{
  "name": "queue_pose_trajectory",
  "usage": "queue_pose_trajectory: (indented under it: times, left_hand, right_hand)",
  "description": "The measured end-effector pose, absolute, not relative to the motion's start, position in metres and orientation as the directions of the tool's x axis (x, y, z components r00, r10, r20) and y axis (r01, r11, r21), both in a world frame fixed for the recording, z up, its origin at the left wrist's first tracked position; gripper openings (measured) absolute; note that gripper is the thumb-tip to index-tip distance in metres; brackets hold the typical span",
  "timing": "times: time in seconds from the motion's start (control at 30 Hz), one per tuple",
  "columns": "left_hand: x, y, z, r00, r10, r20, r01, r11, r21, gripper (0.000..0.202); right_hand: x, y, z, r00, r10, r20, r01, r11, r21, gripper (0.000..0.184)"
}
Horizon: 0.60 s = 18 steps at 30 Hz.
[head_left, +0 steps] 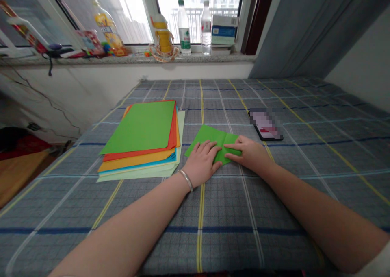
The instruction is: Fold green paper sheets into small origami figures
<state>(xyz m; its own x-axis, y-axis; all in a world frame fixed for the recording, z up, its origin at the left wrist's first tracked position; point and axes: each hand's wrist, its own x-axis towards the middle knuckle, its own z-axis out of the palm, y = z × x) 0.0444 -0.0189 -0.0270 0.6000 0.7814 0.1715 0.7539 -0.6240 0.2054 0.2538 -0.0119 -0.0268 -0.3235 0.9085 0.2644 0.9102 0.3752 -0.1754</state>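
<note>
A folded green paper [210,136] lies on the grey checked cloth [231,212] in front of me. My left hand [201,163], with a thin bracelet on the wrist, rests flat on the paper's near left part, fingers stretched out. My right hand [250,153] presses on the paper's right part, its index finger pointing left along a fold while the other fingers curl under. Neither hand lifts the paper.
A stack of coloured paper sheets [143,140], green on top, lies to the left. A phone [265,124] lies to the right of the paper. Bottles [183,27], a yellow container [163,37] and a box [224,29] stand on the windowsill behind.
</note>
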Motion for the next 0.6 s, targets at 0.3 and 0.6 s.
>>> queue_pose_trajectory:
  times: [0.3, 0.6]
  left_hand:
    - [0.027, -0.01, -0.016, 0.7, 0.713, -0.041, 0.687, -0.657, 0.309, 0.062]
    - [0.036, -0.017, -0.022, 0.625, 0.769, 0.137, 0.724, -0.636, 0.266, 0.042]
  right_hand:
    - [0.254, -0.011, -0.028, -0.328, 0.909, 0.258, 0.912, 0.376, -0.166, 0.038]
    - [0.254, -0.012, -0.026, -0.336, 0.907, 0.253, 0.909, 0.382, -0.166, 0.037]
